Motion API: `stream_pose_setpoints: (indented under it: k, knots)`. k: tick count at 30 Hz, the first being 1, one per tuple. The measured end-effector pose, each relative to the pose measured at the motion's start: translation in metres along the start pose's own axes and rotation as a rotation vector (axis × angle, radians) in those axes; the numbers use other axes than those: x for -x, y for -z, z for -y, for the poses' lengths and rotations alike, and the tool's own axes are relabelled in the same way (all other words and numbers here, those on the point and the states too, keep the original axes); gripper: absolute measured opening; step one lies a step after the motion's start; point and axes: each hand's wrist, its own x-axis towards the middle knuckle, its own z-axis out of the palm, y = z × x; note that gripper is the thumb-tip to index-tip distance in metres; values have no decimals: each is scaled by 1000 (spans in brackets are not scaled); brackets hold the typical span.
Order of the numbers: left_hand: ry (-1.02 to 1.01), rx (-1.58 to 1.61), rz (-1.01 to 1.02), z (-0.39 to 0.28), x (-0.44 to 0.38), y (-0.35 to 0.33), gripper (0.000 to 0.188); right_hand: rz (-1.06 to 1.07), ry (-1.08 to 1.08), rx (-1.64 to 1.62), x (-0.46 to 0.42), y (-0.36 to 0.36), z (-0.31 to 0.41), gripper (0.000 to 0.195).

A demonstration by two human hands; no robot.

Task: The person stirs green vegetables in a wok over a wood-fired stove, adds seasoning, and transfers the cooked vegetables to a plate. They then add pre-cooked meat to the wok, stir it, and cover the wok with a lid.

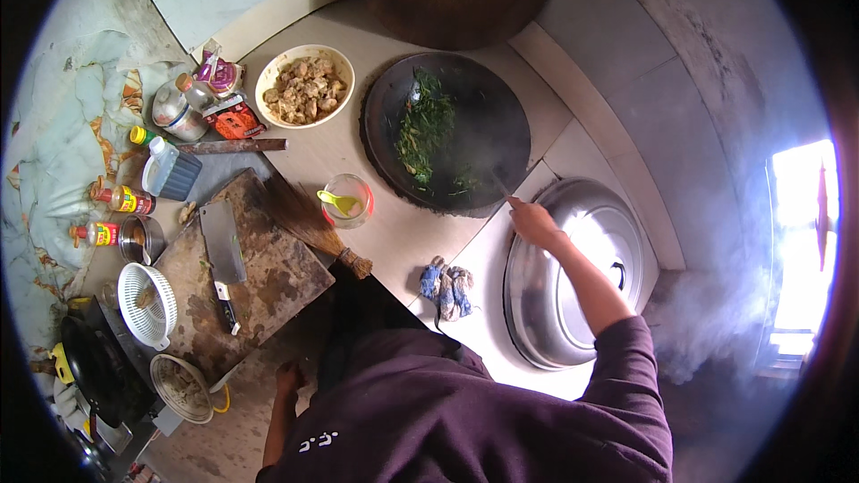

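Observation:
In my right hand (533, 221) is the thin handle of a cooking utensil (500, 184), which reaches into a large dark wok (493, 100) set in the stove top. Its working end is not clear through the steam. Chopped leafy greens (427, 127) lie mostly on the wok's left side, with a few bits lower right. My right forearm passes over a big domed metal lid (537, 295) resting on the tiles. My left hand (290, 376) hangs low beside my body, near the cutting board (285, 285); its fingers are too dark to read.
A cleaver (223, 241) lies on the board, beside a straw brush (315, 228). Left of the wok stand a bowl of meat pieces (305, 90) and a jar with a green spoon (347, 201). A crumpled cloth (446, 288) lies nearby. Bottles (137, 201) and a white colander (147, 305) line the left.

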Motion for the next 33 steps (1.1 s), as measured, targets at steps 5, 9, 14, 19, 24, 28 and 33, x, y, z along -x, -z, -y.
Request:
stream_pose_setpoints:
  k: [5,9,14,19,24,28,33]
  knots:
    - [-101,-160,95,5,-25,9,17,135,-86,-78,72,108,41,34]
    - [-168,-242,70,-9,-24,7,21,450,-290,3,70,158,69,35]
    - [-225,-172,19,-34,-6,-13,28,172,-28,-310,-29,46,2,35]
    - [-229,-28,-12,-39,26,-12,24,-100,-130,-728,-107,29,27,28]
    - [40,139,-31,17,0,4,28,-213,-245,-807,-147,-14,75,31]
    - [1,153,-11,28,-11,7,28,-347,395,-396,-112,-33,41,36]
    - [-11,46,-25,22,-20,6,26,290,-201,-515,6,100,42,36]
